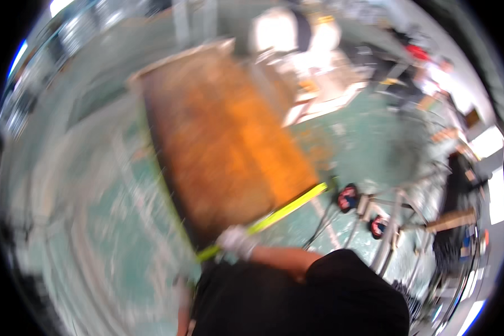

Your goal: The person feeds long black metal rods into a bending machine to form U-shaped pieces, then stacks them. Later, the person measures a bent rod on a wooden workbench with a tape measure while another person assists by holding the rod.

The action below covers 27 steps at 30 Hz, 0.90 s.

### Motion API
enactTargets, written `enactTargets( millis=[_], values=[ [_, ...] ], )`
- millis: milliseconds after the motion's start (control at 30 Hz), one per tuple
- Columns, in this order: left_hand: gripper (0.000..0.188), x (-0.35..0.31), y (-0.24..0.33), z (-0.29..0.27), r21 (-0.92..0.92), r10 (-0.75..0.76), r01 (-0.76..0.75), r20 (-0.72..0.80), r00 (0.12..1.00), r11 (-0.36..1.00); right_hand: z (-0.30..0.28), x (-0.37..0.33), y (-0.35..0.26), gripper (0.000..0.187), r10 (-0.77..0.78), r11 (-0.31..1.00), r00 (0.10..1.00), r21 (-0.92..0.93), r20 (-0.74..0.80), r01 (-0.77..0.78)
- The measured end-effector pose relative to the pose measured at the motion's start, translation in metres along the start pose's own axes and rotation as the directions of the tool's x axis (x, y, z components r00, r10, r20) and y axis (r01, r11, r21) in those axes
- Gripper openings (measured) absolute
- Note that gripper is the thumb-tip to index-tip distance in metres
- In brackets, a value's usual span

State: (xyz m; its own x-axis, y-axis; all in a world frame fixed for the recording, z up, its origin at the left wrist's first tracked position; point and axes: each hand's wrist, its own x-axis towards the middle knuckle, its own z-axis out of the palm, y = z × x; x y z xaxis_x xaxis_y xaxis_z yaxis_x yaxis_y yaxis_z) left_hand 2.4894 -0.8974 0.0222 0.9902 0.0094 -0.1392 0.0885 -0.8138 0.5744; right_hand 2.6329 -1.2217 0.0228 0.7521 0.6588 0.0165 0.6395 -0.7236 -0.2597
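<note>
A large flat rectangular surface [224, 134], rust-orange and brown, lies in front of me with a bright yellow-green edge [288, 208] along its near side. My right hand [236, 242], in a whitish glove, is at that near edge, close to the near left corner. Motion blur smears its fingers, so its grip does not show. Lower left, beside my dark clothing, my left hand [182, 288] is a pale blur beyond the surface's corner. What it holds, if anything, cannot be made out.
Green worn floor [123, 246] surrounds the rusty surface. Bright white rounded objects [274, 31] stand beyond its far right. On the right are two dark round items with red [348, 198], metal tubing [391, 229] and a wooden piece [451, 220]. Blurred clutter fills the far right.
</note>
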Motion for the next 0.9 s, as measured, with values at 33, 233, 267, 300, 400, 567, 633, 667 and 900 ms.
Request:
enactTargets(
  millis=[33, 233, 267, 300, 400, 567, 633, 667, 900],
  values=[
    [0.029, 0.008, -0.01, 0.011, -0.017, 0.045, -0.045, 0.01, 0.999, 0.999, 0.02, -0.003, -0.001, 0.003, 0.004, 0.998, 0.996, -0.06, -0.084, -0.009],
    [0.036, 0.064, -0.024, 0.041, -0.399, -0.417, 0.521, 0.322, 0.85, 0.755, 0.032, -0.009, 0.008, 0.01, 0.032, 0.999, 0.991, -0.025, -0.133, -0.036],
    [0.038, 0.066, -0.028, 0.04, -0.368, -0.405, 0.516, 0.339, 0.849, 0.773, 0.031, -0.016, 0.004, 0.013, 0.066, 0.998, 0.991, -0.007, -0.118, -0.067],
    [0.041, 0.068, -0.034, 0.04, -0.351, -0.402, 0.515, 0.347, 0.847, 0.782, 0.025, -0.02, 0.006, 0.016, 0.092, 0.996, 0.991, 0.006, -0.098, -0.092],
    [0.048, 0.074, -0.052, 0.04, -0.296, -0.381, 0.502, 0.383, 0.842, 0.812, 0.015, -0.028, 0.009, 0.023, 0.127, 0.992, 0.989, 0.016, -0.078, -0.126],
    [0.063, 0.08, -0.085, 0.042, -0.192, -0.335, 0.449, 0.433, 0.837, 0.873, 0.003, -0.027, 0.006, 0.027, 0.117, 0.993, 0.993, -0.014, 0.021, -0.116],
    [0.069, 0.085, -0.102, 0.042, -0.147, -0.303, 0.406, 0.456, 0.837, 0.902, 0.001, -0.026, 0.005, 0.03, 0.122, 0.993, 0.992, -0.01, 0.028, -0.122],
    [0.072, 0.089, -0.109, 0.045, -0.118, -0.267, 0.362, 0.475, 0.838, 0.925, 0.004, -0.027, 0.007, 0.033, 0.113, 0.994, 0.994, -0.007, 0.004, -0.113],
    [0.067, 0.102, -0.066, 0.061, -0.213, -0.356, 0.479, 0.434, 0.827, 0.852, -0.001, -0.029, 0.006, 0.025, 0.134, 0.99, 0.988, 0.048, -0.07, -0.131]
  ],
)
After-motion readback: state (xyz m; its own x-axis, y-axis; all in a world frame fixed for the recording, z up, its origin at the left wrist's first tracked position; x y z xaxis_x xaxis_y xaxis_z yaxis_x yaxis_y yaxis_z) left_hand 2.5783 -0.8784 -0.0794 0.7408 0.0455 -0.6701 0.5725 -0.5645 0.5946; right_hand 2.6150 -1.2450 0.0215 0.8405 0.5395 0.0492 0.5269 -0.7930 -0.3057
